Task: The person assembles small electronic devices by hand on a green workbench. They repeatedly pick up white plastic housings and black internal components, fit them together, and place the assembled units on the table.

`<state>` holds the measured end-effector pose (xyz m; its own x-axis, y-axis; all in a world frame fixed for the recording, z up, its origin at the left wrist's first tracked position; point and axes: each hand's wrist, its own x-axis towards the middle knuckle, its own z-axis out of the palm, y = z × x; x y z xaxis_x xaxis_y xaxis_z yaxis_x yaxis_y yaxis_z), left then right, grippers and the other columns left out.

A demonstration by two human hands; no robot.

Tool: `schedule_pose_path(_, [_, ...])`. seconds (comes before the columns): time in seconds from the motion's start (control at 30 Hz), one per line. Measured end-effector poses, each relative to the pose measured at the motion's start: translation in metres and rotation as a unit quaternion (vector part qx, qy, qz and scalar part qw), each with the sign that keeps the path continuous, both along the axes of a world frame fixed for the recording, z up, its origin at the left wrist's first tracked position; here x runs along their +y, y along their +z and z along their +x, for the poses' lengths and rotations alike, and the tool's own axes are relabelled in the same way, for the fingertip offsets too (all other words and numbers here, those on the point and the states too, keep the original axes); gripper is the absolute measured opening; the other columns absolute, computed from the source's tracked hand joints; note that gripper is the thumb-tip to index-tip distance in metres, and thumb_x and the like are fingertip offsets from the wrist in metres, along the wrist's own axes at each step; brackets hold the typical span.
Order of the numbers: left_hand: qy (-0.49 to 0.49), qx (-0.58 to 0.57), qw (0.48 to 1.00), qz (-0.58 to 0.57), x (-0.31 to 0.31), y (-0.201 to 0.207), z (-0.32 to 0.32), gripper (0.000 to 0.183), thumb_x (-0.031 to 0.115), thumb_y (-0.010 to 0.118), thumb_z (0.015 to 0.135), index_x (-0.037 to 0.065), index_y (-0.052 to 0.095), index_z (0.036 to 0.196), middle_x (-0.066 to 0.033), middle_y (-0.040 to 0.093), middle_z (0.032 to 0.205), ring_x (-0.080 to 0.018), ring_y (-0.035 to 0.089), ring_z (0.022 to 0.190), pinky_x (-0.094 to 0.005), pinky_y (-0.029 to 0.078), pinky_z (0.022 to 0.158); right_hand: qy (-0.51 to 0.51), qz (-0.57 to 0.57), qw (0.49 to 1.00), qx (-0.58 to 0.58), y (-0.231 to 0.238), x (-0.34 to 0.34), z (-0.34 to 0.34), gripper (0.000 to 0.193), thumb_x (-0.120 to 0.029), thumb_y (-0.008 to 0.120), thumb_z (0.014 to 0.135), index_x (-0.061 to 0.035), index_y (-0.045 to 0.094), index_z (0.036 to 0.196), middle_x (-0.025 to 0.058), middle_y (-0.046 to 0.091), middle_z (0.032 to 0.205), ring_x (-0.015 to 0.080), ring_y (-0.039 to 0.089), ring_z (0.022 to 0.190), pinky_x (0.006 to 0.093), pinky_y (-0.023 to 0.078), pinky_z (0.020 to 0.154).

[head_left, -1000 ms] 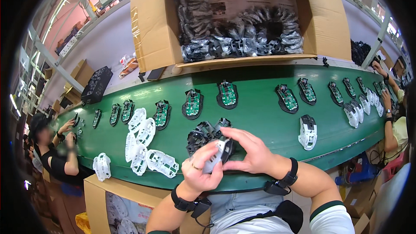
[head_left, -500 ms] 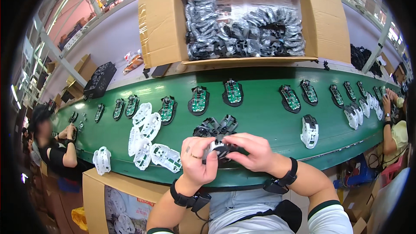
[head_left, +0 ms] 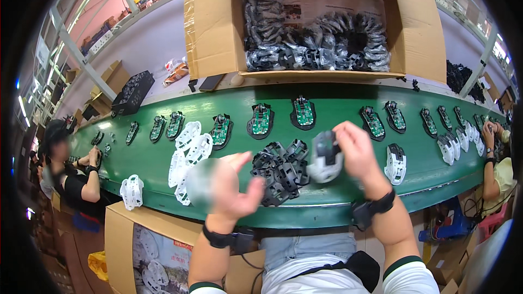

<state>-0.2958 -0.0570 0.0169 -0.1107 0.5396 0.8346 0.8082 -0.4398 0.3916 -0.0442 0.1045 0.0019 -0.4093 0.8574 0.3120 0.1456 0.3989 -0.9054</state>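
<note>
The head view showed that the two hands, pressed together on one small part half a second earlier, had come apart. The right hand [head_left: 357, 149] was raised over the green conveyor belt [head_left: 338, 185] and grasped the joined piece [head_left: 325, 158], a pale shell with a dark frame seated on top, between fingers and thumb. The left hand [head_left: 231, 185] had swung away to the left with its fingers spread; it was blurred by motion, and whether it carried a white shell could not be told. Judged from that split, the fitting of the two halves looked finished and the piece was ready to be laid on the belt.

Just beneath the hands lay a heap of black frames [head_left: 278, 171], and to its left a cluster of white shells [head_left: 188, 155]. Circuit-board units [head_left: 260, 121] sat in a row further across the belt.

Beyond the belt stood a large open cardboard box [head_left: 212, 32], filled along its lower half with bagged black parts [head_left: 316, 43]. A second carton [head_left: 122, 239] sat at the person's lower left. A co-worker [head_left: 71, 174] worked at the far left.
</note>
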Motion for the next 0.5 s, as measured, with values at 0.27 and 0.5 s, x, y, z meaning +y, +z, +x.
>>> schedule_pose_path(0.27, [0.107,-0.1,0.973,-0.177,-0.035,0.014,-0.055,0.012,0.004,0.072,0.083,0.001,0.072,0.095,-0.0131,0.072,0.085,-0.0286,0.069,0.074,-0.0364,0.054,0.071,0.004,0.181,0.98,-0.082,-0.002,0.007,0.005,0.026,-0.016,0.074,0.085,-0.0028,0.07,0.107,0.0166,0.072,0.104,0.0368,0.069,0.098,0.0449,0.055,0.089])
schedule_pose_path(0.5, [0.11,0.174,0.9,-0.383,-0.073,0.005,-0.05,0.05,0.025,0.082,0.072,0.009,0.069,0.118,-0.0126,0.068,0.123,-0.0342,0.058,0.123,-0.0603,0.033,0.113,0.173,0.211,0.928,-0.255,-0.022,-0.029,-0.024,0.04,-0.032,0.086,0.076,-0.0082,0.062,0.097,0.011,0.065,0.115,0.0344,0.061,0.106,0.0434,0.051,0.093])
